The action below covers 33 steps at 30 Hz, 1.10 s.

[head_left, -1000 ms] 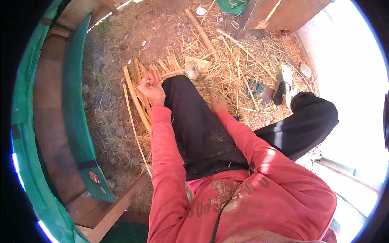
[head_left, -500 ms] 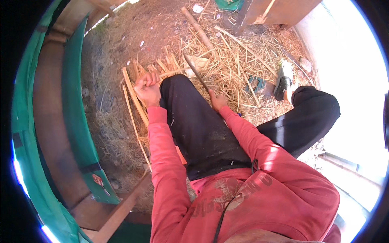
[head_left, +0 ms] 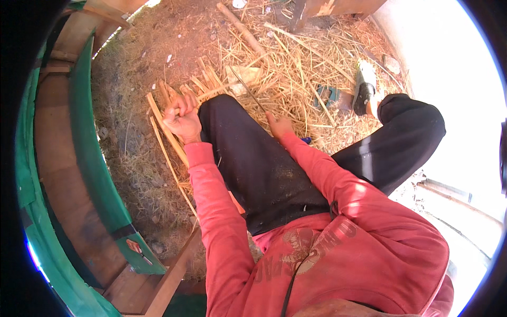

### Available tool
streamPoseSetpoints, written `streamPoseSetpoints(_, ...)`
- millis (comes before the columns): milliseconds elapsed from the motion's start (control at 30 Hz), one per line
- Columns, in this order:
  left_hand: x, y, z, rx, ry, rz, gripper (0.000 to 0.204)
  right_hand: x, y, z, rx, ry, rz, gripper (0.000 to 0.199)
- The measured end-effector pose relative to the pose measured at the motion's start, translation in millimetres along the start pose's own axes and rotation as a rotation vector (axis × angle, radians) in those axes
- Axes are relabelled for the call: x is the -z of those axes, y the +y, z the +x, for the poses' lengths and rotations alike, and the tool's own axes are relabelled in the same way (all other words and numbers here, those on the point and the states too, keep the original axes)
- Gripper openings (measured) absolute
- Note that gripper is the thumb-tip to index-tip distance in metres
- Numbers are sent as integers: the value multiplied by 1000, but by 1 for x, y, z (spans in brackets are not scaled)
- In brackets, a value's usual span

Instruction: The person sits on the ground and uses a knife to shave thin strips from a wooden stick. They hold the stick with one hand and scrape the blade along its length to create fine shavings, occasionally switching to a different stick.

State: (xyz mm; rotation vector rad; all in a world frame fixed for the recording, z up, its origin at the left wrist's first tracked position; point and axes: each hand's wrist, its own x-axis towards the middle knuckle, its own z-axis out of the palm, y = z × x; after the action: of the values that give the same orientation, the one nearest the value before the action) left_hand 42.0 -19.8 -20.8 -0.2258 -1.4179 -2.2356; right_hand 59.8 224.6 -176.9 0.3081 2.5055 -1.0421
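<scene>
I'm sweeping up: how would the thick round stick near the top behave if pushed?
The thick stick would probably roll, looking rounded. It seems stiff, being nearly straight. Straw around its nearer end might hinder it.

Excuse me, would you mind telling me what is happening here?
A person's left hand grips a thin pale strip beside the bent left knee. The right hand holds a long, narrow blade; whether it touches the strip is unclear. More sticks lie by the left leg, and straw-like pieces litter the ground.
</scene>
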Motion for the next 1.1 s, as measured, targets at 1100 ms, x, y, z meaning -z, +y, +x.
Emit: streamPoseSetpoints(1100,12,11,1,13,76,-8,44,-26,19,19,-87,-52,51,84)
